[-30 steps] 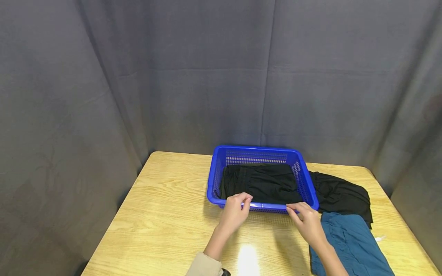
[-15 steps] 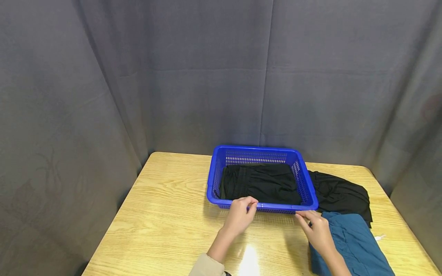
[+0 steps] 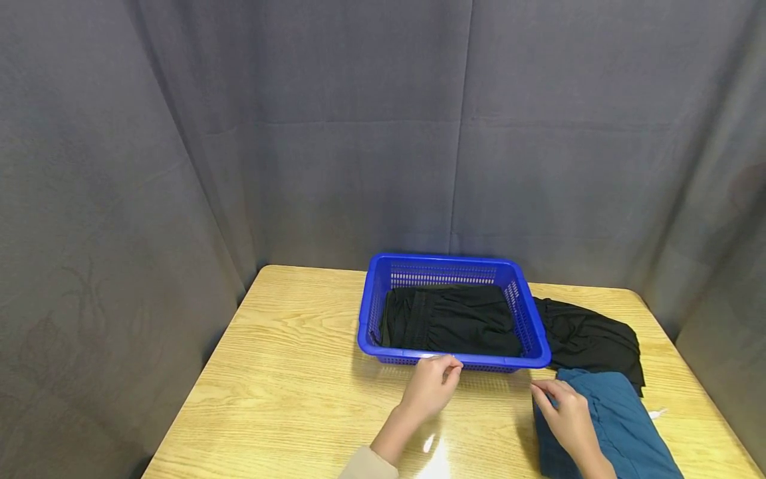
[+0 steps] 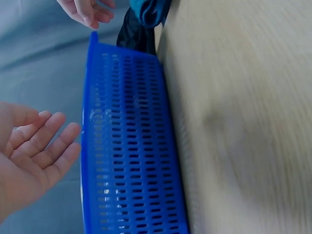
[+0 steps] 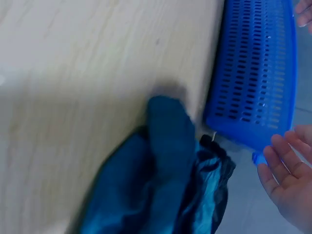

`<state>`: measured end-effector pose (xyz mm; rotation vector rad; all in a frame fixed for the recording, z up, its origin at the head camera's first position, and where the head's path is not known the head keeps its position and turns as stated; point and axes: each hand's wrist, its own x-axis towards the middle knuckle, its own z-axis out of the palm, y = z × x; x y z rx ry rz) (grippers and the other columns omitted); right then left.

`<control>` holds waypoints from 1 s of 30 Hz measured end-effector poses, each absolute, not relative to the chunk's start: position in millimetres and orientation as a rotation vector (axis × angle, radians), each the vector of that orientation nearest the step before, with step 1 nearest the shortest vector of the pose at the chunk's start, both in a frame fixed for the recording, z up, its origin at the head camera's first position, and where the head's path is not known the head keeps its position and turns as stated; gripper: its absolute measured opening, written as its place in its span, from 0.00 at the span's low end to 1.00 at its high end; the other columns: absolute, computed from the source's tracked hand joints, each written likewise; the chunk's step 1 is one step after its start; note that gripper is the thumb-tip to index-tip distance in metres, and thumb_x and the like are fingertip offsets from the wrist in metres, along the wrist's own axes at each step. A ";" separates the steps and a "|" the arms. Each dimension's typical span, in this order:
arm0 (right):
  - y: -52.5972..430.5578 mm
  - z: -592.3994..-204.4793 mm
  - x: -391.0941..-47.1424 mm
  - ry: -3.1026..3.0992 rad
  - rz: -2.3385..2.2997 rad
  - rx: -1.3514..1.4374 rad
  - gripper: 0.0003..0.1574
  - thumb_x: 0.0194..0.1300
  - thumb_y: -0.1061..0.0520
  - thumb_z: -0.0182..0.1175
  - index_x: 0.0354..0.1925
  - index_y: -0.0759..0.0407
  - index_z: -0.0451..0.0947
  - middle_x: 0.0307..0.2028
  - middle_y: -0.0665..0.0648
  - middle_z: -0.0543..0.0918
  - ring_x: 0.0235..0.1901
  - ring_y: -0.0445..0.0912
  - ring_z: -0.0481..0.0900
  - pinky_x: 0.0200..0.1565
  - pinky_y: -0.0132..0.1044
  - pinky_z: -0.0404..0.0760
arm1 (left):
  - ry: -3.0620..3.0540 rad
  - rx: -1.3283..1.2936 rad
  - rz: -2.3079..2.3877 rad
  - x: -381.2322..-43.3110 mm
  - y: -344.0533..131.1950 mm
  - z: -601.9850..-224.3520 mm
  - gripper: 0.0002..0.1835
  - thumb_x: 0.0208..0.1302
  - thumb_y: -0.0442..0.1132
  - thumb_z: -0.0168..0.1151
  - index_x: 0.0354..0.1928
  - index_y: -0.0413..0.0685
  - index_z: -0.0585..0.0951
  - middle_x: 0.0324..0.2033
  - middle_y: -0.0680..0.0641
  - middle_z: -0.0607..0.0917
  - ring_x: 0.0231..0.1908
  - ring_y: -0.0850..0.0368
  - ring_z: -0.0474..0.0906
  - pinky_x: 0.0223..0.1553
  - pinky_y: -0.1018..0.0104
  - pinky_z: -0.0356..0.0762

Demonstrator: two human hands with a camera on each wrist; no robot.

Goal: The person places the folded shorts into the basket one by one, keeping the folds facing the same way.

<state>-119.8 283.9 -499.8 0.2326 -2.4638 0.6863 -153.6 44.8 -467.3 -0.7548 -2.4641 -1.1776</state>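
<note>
A blue plastic basket with perforated walls stands toward the back of the table. Inside it lies a folded black garment with a gathered waistband. My left hand is at the basket's front rim, fingers relaxed; the left wrist view shows an empty palm beside the basket wall. To the right, my right hand hovers over the left edge of a folded teal garment, just in front of the basket's right corner. Its fingers are loosely bent with nothing between them, and the palm shows in the right wrist view.
Another black garment lies right of the basket, partly behind the teal one. A small white object sits by the teal garment's right edge. Grey curtains hang behind and beside the wooden table.
Both hands have moved right and toward the person along the basket's front. My right hand has come away from the rim to over the teal garment. The basket has hardly moved.
</note>
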 end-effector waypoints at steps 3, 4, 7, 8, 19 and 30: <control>290.6 -504.0 -118.0 -2.493 0.694 0.169 0.04 0.49 0.69 0.65 0.29 0.68 0.81 0.26 0.58 0.82 0.28 0.54 0.79 0.29 0.48 0.77 | -2.485 -0.775 -1.162 -151.8 48.9 -469.3 0.05 0.57 0.30 0.57 0.30 0.41 0.82 0.25 0.52 0.83 0.27 0.69 0.75 0.32 0.82 0.72; 293.3 -505.5 -117.5 -2.491 0.692 0.159 0.04 0.49 0.69 0.65 0.29 0.68 0.81 0.26 0.58 0.82 0.28 0.54 0.79 0.29 0.48 0.77 | -2.495 -0.778 -1.155 -151.3 50.3 -470.3 0.06 0.58 0.31 0.57 0.30 0.41 0.82 0.25 0.52 0.83 0.26 0.70 0.75 0.31 0.82 0.72; 301.0 -509.4 -116.1 -2.522 0.679 0.116 0.04 0.50 0.68 0.64 0.29 0.68 0.81 0.27 0.60 0.82 0.29 0.56 0.79 0.32 0.51 0.77 | -2.515 -0.796 -1.128 -150.2 54.3 -473.6 0.06 0.59 0.32 0.56 0.31 0.43 0.83 0.25 0.53 0.84 0.26 0.70 0.74 0.29 0.83 0.71; 303.2 -510.5 -115.5 -2.542 0.671 0.099 0.04 0.50 0.69 0.64 0.29 0.68 0.81 0.27 0.61 0.82 0.30 0.57 0.79 0.33 0.52 0.76 | -2.519 -0.798 -1.111 -150.0 55.8 -475.1 0.06 0.59 0.33 0.56 0.31 0.44 0.83 0.26 0.53 0.84 0.27 0.70 0.75 0.29 0.83 0.71; 334.1 -521.1 -109.4 -2.654 0.618 -0.095 0.05 0.53 0.67 0.62 0.28 0.72 0.80 0.27 0.67 0.81 0.33 0.63 0.77 0.37 0.58 0.73 | -2.608 -0.867 -1.150 -143.4 70.4 -492.4 0.06 0.59 0.33 0.56 0.30 0.45 0.83 0.27 0.53 0.84 0.29 0.71 0.77 0.30 0.83 0.71; 356.5 -530.2 -102.1 -2.758 0.596 -0.285 0.10 0.56 0.65 0.59 0.32 0.75 0.78 0.34 0.74 0.78 0.38 0.67 0.74 0.41 0.60 0.71 | -2.654 -0.964 -1.019 -138.1 82.3 -501.8 0.05 0.56 0.34 0.58 0.29 0.46 0.83 0.26 0.54 0.84 0.29 0.71 0.76 0.31 0.84 0.70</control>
